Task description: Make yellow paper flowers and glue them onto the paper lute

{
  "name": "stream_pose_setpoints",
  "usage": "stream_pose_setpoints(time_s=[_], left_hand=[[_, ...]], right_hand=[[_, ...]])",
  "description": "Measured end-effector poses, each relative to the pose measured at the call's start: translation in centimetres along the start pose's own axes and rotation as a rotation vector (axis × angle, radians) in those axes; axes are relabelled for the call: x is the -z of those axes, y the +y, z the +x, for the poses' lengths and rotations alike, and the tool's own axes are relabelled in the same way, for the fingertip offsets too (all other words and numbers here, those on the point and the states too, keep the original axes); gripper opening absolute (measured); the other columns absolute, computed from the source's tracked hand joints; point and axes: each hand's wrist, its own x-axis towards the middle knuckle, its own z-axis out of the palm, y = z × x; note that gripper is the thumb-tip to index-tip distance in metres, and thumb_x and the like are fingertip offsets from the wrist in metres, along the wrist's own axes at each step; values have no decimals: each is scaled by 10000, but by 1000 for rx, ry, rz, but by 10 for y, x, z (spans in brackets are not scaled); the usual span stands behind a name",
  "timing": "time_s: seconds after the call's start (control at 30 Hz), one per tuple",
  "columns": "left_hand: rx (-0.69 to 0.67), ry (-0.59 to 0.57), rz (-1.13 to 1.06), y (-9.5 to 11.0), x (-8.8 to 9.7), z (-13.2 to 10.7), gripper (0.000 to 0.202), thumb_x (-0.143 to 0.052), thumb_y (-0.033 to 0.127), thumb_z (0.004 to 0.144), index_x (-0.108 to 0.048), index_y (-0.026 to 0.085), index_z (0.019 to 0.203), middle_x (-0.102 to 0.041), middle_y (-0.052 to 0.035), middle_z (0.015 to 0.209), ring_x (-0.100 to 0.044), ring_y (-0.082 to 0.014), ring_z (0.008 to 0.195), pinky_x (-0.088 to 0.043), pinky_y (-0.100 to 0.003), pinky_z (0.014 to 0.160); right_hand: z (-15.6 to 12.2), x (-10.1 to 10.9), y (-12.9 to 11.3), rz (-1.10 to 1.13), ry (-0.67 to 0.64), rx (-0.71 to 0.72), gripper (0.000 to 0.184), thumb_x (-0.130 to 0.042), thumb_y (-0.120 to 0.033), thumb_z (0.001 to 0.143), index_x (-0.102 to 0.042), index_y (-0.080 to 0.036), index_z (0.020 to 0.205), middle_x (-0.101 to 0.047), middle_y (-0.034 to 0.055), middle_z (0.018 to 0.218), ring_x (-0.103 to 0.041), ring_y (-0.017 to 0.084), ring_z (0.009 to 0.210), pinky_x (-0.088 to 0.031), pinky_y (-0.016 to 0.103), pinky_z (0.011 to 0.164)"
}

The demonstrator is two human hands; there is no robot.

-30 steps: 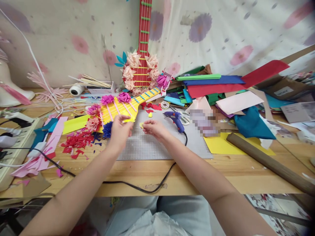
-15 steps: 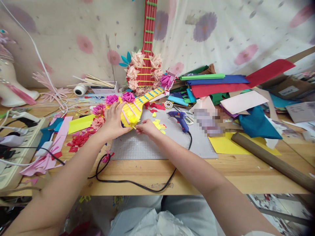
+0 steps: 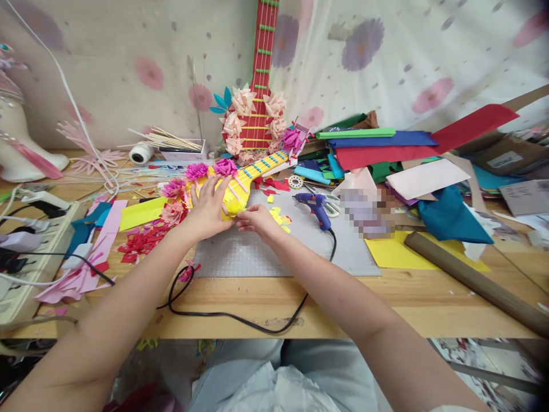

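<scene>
super yellow guitar, pink-striped, edged with paper flowers, partly over grey mat | got left hand spread wide across it, right hand pinched near its edge — can't tell on what | pale box topped with wooden sticks

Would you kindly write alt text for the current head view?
A left hand rests spread on a yellow guitar, the right hand beside a brighter yellow piece near its lower edge. A glue gun lies on the gray mat; a red guitar stands behind.
</scene>
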Motion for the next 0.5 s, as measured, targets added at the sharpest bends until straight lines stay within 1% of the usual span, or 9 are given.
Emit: stream_pose_setpoints(time_s=[0.13, 0.33, 0.5], left_hand=[[22, 10, 7, 1, -2, 3, 918, -656, 354, 659, -148, 243, 1416, -250, -167, 1457, -202, -332, 1364, -50, -605, 1072], [-29, 36, 62, -1, -9, 8, 887, -644, 326, 668, -176, 213, 1413, -265, -174, 1452, -200, -336, 1362, 0, -594, 1079], [-54, 30, 95, 0, -11, 14, 862, -633, 298, 676, -195, 225, 1415, -277, -155, 1452, -200, -330, 1363, 29, -579, 1085]], right_hand=[[-2, 2, 0, 24, -8, 22, 324, -613, -91, 688, -327, -207, 788, -632, -7, 558, -599, 113, 478, -493, 217, 483], [-2, 4, 2, 71, -3, 37, 336, -619, -94, 675, -320, -211, 776, -638, -14, 573, -600, 107, 478, -489, 209, 477], [-1, 6, 3, 83, 10, 32, 349, -618, -68, 664, -321, -211, 778, -640, -23, 583, -602, 101, 478, -491, 202, 481]])
